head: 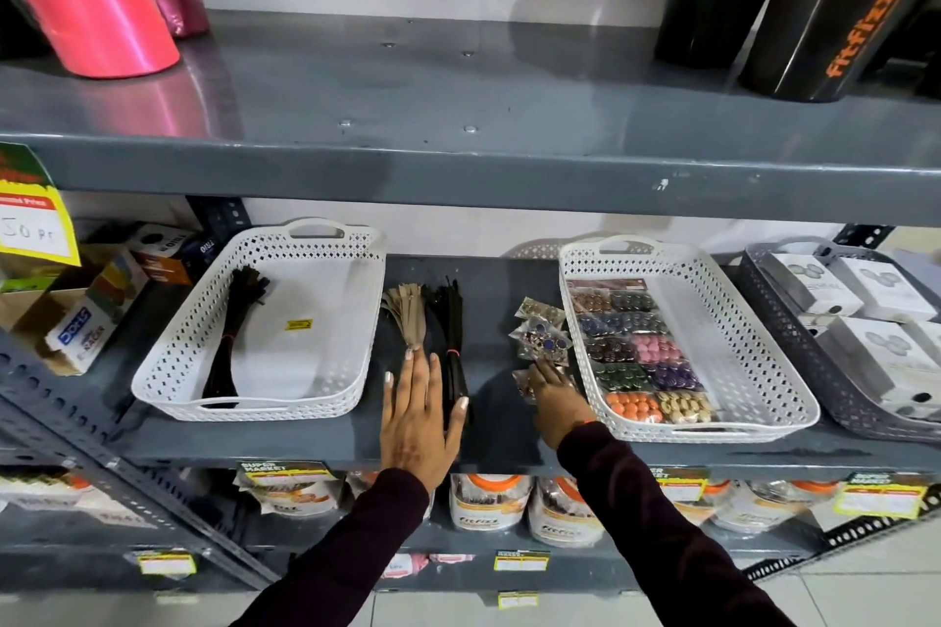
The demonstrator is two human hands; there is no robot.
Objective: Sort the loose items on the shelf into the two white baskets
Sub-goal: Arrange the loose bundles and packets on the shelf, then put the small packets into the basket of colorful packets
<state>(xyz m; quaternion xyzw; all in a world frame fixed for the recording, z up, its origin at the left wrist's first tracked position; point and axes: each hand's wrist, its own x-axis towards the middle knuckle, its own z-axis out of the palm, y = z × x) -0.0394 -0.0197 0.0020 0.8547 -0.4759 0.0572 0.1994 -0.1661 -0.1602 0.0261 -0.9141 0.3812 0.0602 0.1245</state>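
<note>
Both hands down among the loose items between the baskets.

The left hand (417,415) lies flat and spread, grasping nothing, fingertips at the tan bundle (402,316) beside the black bundle (450,336); like goes with like, so these likely belong in the left basket (351,265) (one black bundle already inside). The right hand (557,397) pinches a packet (540,346) from the pile touching the right basket (764,321), whose right half is bare. Low rims, open room overhead.

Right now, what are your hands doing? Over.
Left hand open, flat by tan zipper bundle. Right hand reaching clear button packets. Nothing blocking white plastic baskets.
</note>
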